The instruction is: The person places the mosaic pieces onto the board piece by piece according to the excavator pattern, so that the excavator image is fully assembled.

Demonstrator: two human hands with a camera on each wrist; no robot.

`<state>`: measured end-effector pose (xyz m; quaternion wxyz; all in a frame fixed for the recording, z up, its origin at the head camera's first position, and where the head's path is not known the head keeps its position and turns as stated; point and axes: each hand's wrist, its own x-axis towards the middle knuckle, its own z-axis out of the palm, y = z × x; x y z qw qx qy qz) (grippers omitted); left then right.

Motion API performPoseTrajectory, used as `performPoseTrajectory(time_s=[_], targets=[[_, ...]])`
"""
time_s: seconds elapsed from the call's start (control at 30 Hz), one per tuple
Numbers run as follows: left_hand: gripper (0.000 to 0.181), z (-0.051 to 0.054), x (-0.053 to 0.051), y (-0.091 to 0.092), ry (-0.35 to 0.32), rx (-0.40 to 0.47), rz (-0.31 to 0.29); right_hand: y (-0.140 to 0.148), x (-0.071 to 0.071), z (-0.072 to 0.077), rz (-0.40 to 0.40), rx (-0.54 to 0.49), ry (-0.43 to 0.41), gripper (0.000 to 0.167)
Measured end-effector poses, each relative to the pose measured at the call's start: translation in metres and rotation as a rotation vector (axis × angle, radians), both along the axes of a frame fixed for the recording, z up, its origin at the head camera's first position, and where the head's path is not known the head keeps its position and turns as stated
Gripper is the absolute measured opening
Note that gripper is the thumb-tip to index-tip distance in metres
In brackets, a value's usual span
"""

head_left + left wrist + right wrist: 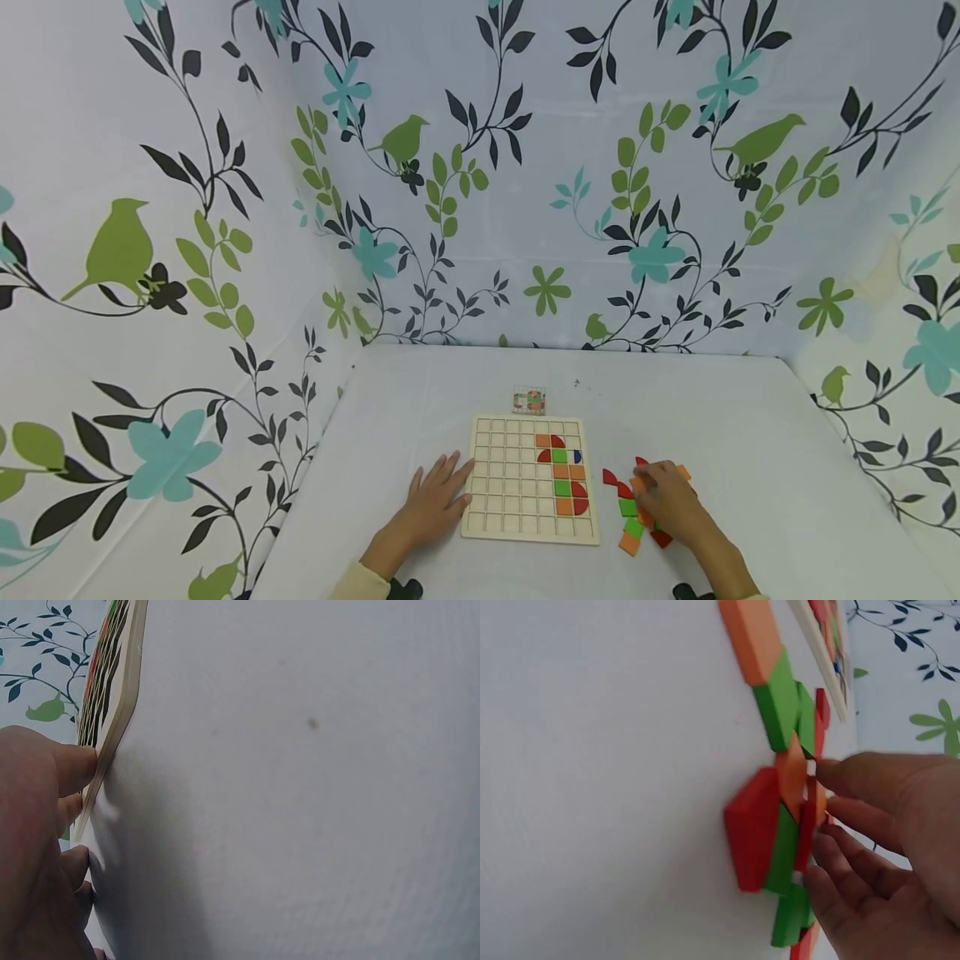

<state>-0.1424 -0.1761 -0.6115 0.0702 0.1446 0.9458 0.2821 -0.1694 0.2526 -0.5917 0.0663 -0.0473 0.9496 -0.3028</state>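
A wooden grid board (510,492) lies on the white table, with several red, green, orange and blue pieces set in cells on its right side. Against its left edge rests my left hand (433,504), fingers spread. In the left wrist view the thumb (76,766) touches the board's rim (124,705). My right hand (671,500) is over a loose heap of coloured pieces right of the board. Seen from the right wrist, its fingertips touch the heap beside an orange piece (792,776) and a red piece (754,832); no firm grip shows.
Behind the board lies a small patterned card (529,400). Green (633,527) and orange (629,544) squares lie at the heap's near side. A patterned cloth (480,208) hangs behind and beside the table.
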Motion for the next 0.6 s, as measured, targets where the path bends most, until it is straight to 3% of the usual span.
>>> performPoseTrajectory(time_s=[0.27, 0.6], targets=[[0.060, -0.005, -0.001, 0.000, 0.007, 0.004, 0.012, 0.002, -0.005, -0.005, -0.019, 0.012, -0.032, 0.025], [0.059, 0.000, 0.001, 0.001, 0.017, 0.019, 0.002, -0.011, -0.018, -0.020, -0.007, 0.046, 0.104, 0.030]])
